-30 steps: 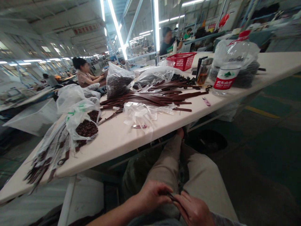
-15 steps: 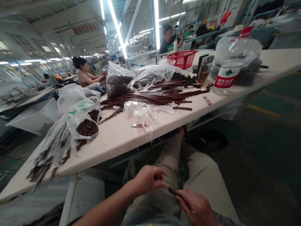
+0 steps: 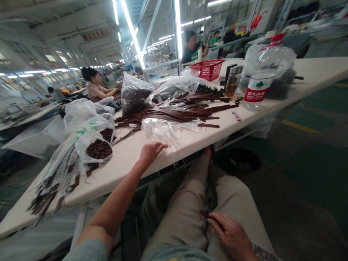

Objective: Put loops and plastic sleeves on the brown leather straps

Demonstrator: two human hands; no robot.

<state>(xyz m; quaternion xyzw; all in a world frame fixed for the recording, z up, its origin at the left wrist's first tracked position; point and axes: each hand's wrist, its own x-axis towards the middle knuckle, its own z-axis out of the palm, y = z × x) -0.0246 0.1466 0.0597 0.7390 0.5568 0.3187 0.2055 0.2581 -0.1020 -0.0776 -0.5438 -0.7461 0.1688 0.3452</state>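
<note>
My left hand [image 3: 150, 151] reaches out to the white table [image 3: 127, 161], just below a crumpled clear plastic bag [image 3: 163, 131]. Its fingers are curled down on the tabletop where a small tool lay; what they cover is hidden. My right hand [image 3: 230, 235] rests on my right thigh, fingers closed round a short dark brown strap [image 3: 207, 215] whose end sticks out to the left. A pile of long brown straps [image 3: 179, 110] lies further back on the table.
Open bags of small dark parts [image 3: 98, 148] and bagged straps [image 3: 58, 170] lie at the left. A water bottle [image 3: 258, 85], a glass flask [image 3: 231, 81] and a red basket [image 3: 208, 69] stand at the back right. Other people sit at tables behind.
My left hand has left my lap and the strap and reached forward onto the table. My right hand stays on my thigh with the strap.
</note>
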